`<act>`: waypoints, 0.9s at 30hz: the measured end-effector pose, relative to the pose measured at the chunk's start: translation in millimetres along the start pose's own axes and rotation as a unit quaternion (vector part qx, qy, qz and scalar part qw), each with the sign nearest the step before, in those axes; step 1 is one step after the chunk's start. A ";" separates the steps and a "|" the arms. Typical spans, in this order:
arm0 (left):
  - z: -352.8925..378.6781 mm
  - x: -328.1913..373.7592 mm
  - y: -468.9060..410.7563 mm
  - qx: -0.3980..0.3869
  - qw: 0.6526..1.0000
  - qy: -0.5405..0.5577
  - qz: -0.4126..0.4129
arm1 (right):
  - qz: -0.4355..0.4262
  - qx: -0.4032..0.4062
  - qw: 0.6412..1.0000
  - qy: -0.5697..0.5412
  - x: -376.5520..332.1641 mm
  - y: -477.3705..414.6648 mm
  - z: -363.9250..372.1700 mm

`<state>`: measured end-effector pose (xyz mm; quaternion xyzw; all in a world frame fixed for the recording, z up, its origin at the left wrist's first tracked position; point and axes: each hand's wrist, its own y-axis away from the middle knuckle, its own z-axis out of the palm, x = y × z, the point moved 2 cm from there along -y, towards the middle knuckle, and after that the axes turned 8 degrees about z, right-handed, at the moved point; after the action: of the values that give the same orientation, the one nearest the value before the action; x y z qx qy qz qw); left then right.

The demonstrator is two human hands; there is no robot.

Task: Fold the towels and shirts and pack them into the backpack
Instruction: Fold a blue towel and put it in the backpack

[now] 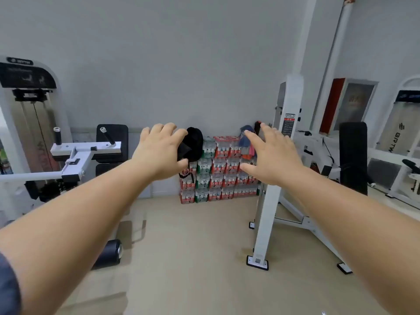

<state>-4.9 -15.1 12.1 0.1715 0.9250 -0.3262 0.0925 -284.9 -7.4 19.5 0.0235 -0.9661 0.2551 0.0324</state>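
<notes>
Both arms out straight, left hand (159, 153) and right hand (270, 160) empty, palms down, fingers (252, 136) spread and slightly bent, gripping nothing; I read it as a reach toward the far wall (204, 76), no contact yet. Task stuff sits atop the stacked bottled-water cases (218, 176) there: black bag (193, 142) at left end, prob the backpack (half hidden behind left hand, can't confirm), and a grey-blue/pink cloth pile (246, 142) at right end, beside the white rack upright (268, 201). Nothing folded or packed afaict; stack serves as a shelf to keep them off the floor (193, 246), so pile needs fetching first.
</notes>
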 end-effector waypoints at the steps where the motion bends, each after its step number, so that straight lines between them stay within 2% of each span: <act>1: 14.6 -8.8 -10.8 -0.010 1.000 0.005 -0.003 | -0.003 -0.001 1.000 0.007 -4.0 -15.4 11.8; 10: 159.6 -100.7 -145.4 -0.056 0.998 0.042 0.004 | 0.052 -0.044 0.998 0.014 -37.8 -186.9 118.6; 14: 221.5 -122.6 -198.8 -0.066 0.995 0.068 0.002 | 0.050 -0.065 0.997 0.012 -41.4 -246.1 171.2; 21: 344.5 -110.2 -304.7 -0.094 0.990 0.108 0.006 | 0.056 -0.096 0.994 -0.023 -3.3 -344.6 284.7; 27: 446.4 -78.9 -426.5 -0.129 0.984 0.123 0.010 | 0.038 -0.148 0.988 0.016 63.7 -456.9 379.6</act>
<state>-66.7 -629.6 -65.4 0.2060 0.9618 -0.1800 0.0025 -339.3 -593.9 -80.7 -0.0228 -0.9928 0.1104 0.0412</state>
